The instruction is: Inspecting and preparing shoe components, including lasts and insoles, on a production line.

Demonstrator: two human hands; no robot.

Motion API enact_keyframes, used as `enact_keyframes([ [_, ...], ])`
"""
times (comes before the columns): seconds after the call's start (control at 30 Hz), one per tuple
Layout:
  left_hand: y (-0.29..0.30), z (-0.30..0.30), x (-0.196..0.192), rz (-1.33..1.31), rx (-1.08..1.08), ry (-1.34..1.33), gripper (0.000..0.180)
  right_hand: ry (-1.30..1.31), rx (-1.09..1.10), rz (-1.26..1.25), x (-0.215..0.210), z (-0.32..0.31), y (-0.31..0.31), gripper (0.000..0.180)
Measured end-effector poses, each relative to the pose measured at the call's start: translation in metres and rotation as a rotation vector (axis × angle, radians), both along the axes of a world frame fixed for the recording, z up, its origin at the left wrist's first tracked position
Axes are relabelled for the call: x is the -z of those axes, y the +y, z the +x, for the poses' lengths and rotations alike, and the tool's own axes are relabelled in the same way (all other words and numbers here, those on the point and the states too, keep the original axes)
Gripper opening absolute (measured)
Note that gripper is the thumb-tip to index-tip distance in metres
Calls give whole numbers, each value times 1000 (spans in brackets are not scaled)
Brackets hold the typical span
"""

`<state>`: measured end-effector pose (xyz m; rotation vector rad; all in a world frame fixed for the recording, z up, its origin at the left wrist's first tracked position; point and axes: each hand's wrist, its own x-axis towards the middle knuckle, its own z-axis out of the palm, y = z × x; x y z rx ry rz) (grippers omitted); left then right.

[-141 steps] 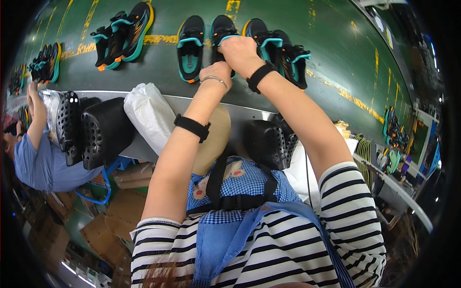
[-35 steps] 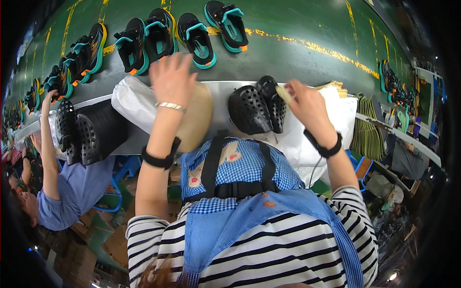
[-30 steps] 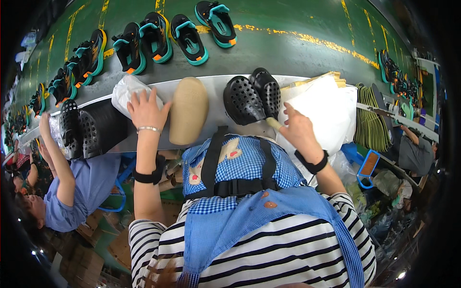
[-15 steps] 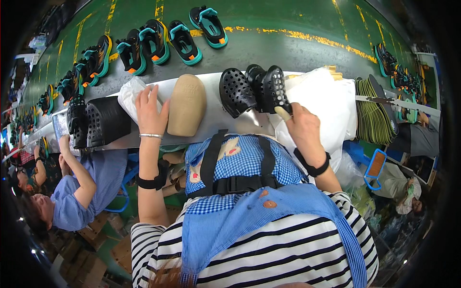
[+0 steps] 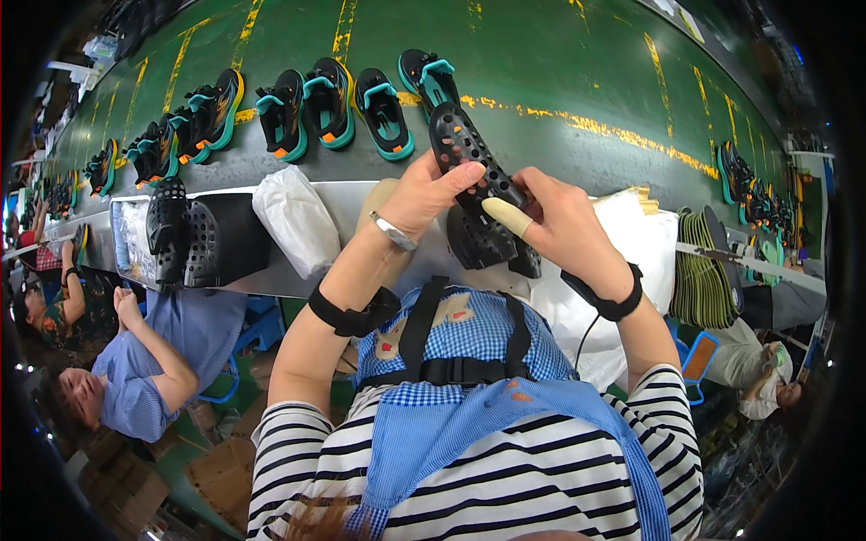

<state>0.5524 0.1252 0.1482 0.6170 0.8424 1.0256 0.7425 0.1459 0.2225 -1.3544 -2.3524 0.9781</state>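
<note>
Both my hands are closed around a black plastic shoe form full of round holes (image 5: pixel 462 144), raised over the metal bench edge. My left hand (image 5: pixel 419 198) grips its left side, thumb across the top. My right hand (image 5: pixel 564 216) pinches its lower end; a pale finger cover sits on the thumb. Beneath it lie more black perforated forms (image 5: pixel 478 242), partly hidden by my hands. Behind my left hand a beige shoe last (image 5: pixel 379 197) mostly disappears. A white paper-wrapped bundle (image 5: pixel 296 221) lies to the left of it.
Black and teal sneakers (image 5: pixel 383 115) stand in a row on the green line. White paper sheets (image 5: pixel 618 239) lie right of my hands, beside stacked olive insoles (image 5: pixel 704 270). At left are another black perforated form (image 5: pixel 167 230) and a seated co-worker (image 5: pixel 153 361).
My left hand has left the white bundle and moved right onto a black perforated form. That form is now lifted in both hands. The view has shifted somewhat.
</note>
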Motion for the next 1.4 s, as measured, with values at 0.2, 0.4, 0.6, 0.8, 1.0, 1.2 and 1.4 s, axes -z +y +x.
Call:
enact_keyframes([
  [0.2, 38, -14, 14, -77, -116, -186, 35, 72, 118, -60, 27, -29, 42, 28],
  [0.4, 74, -29, 84, 12, 131, 409, 58, -18, 94, -132, 76, -33, 101, 28],
  [0.6, 78, -20, 98, 436, 283, 1253, 59, -366, 13, -215, 93, -71, 168, 38],
  [0.8, 84, -21, 91, 283, 248, 1422, 40, -413, -41, 17, 116, -111, 163, 36],
  [1.0, 83, -27, 105, 327, 141, 1404, 23, -355, 100, -489, 104, -92, 173, 45],
  [1.2, 93, 10, 122, 486, 119, 1468, 14, -515, 34, 319, 151, -89, 162, 20],
  [1.4, 100, -12, 85, 168, 432, 1428, 33, -558, -124, 12, 144, -107, 156, 22],
])
